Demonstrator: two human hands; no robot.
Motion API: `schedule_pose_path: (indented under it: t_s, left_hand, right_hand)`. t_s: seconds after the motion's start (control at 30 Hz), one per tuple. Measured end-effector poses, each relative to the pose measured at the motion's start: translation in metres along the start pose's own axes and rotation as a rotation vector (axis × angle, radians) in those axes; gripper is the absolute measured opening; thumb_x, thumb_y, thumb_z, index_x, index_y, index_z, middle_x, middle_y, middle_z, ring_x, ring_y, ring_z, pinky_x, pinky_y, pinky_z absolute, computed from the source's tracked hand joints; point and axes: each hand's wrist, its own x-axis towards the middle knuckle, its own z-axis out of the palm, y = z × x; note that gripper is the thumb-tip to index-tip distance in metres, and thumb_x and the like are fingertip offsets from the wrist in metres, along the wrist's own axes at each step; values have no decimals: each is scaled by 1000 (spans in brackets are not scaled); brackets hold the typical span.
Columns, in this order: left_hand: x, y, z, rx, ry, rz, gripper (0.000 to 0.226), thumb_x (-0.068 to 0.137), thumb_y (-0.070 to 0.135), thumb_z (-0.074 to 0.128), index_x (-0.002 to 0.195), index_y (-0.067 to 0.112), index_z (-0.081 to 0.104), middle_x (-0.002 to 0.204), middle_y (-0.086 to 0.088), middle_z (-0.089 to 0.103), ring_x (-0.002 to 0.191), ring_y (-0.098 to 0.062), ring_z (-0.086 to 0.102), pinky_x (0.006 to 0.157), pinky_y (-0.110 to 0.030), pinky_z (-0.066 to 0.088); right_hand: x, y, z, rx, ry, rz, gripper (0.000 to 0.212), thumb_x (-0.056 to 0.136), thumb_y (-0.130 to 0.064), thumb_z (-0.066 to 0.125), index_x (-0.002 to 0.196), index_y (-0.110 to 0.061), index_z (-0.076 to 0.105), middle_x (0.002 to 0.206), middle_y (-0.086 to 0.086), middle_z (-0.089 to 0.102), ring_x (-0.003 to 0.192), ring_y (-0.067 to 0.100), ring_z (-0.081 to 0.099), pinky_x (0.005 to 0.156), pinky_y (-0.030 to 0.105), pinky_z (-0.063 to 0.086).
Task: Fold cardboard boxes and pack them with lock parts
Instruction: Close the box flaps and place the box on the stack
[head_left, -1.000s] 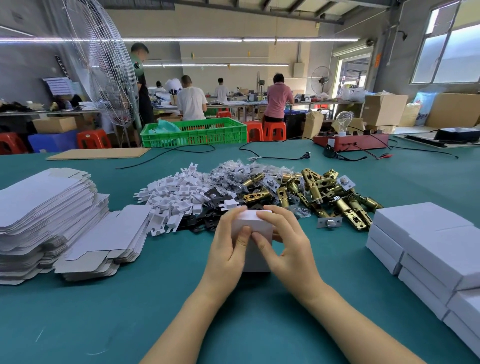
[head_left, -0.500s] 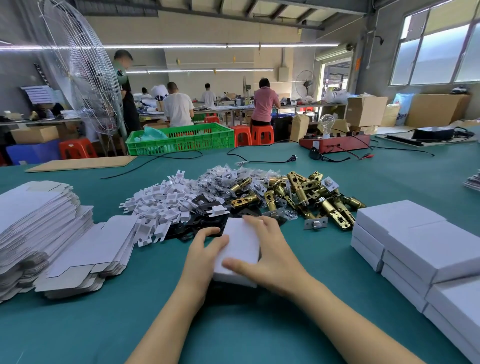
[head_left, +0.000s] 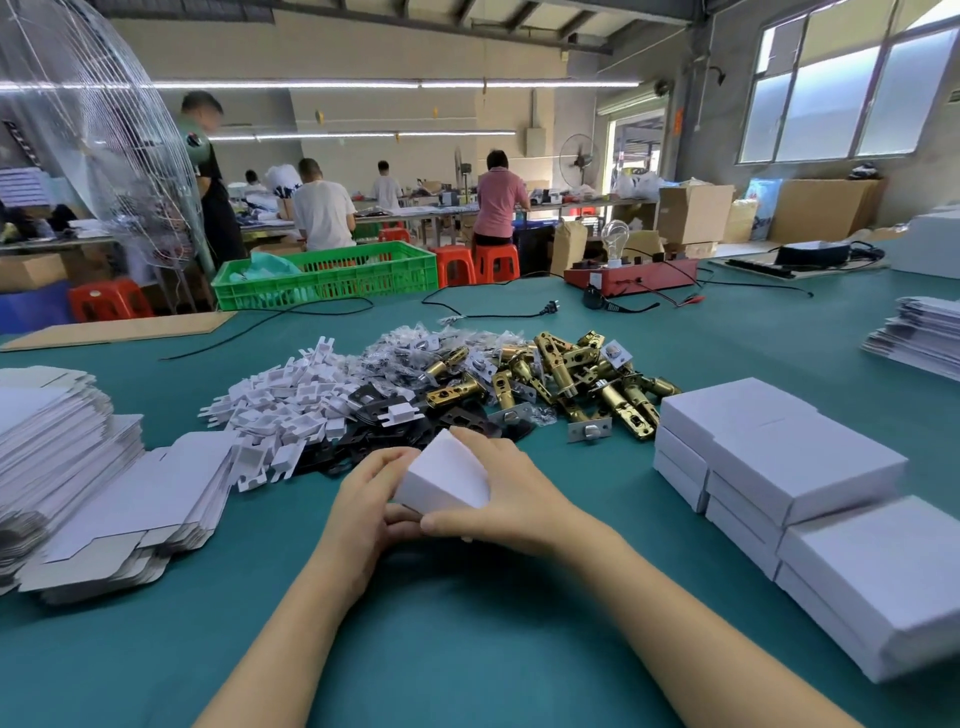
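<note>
Plainly far from finished, both the left hand and right hand grip one closed white box just above the table, finished boxes stacked right, flat blanks and lock parts still heaped.

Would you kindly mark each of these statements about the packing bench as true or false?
1. Both hands hold the small white box. True: the left hand and right hand grip it from either side.
2. The finished boxes are stacked to the person's left. False: they are on the right; flat blanks lie on the left.
3. The brass latches lie beyond the hands, right of the white plastic pieces. True.
4. The green crate is full of brass parts. False: it holds pale bags or wrapping.
</note>
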Motion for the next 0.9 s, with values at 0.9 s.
schedule_pose_path:
  t_s: [0.9]
  left_hand:
    - [-3,-1,6,110,-64,12,31,97,36,52,105,7,63,80,-7,74,66,-25,72,55,-27,57]
  right_hand:
    - [-209,11,-159,-344,673,701,90,50,-63,74,132,-37,47,126,15,42,127,38,32,102,47,34]
